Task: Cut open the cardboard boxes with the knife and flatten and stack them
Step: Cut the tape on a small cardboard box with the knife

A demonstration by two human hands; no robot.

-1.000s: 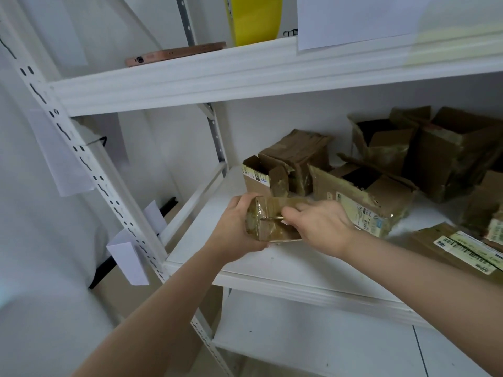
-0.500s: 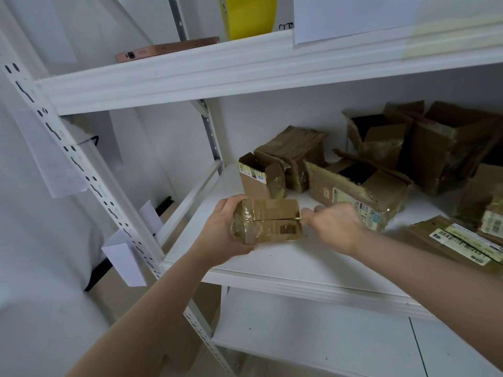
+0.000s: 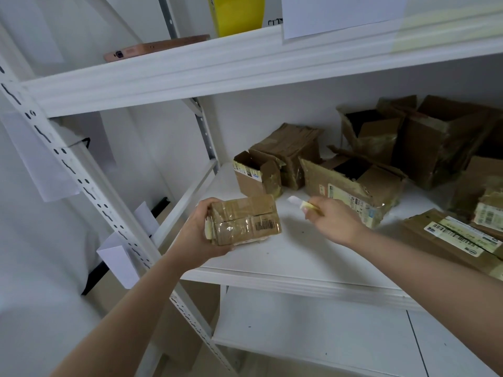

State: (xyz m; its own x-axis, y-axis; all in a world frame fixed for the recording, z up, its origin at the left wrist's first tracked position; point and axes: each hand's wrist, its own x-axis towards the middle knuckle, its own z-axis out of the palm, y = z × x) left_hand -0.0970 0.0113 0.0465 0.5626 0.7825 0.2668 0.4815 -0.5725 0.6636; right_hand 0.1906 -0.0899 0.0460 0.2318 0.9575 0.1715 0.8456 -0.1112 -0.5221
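My left hand (image 3: 197, 232) grips a small taped cardboard box (image 3: 245, 220) with a barcode label, holding it just above the front left of the white shelf (image 3: 299, 257). A slit runs along its taped seam. My right hand (image 3: 333, 220) is to the right of the box, apart from it, closed around a small knife (image 3: 300, 203) whose pale blade points left toward the box. Several opened cardboard boxes (image 3: 351, 183) stand farther back on the shelf.
Flattened cardboard with labels (image 3: 457, 238) lies at the right of the shelf. The shelf above (image 3: 190, 74) carries a phone (image 3: 152, 49) and a yellow object (image 3: 236, 13). A perforated upright post (image 3: 89, 186) runs along the left. A lower shelf (image 3: 313, 336) sits below.
My right hand has drawn the knife rightward along the box seam and off the box. My left hand has turned the box so its barcode face shows.
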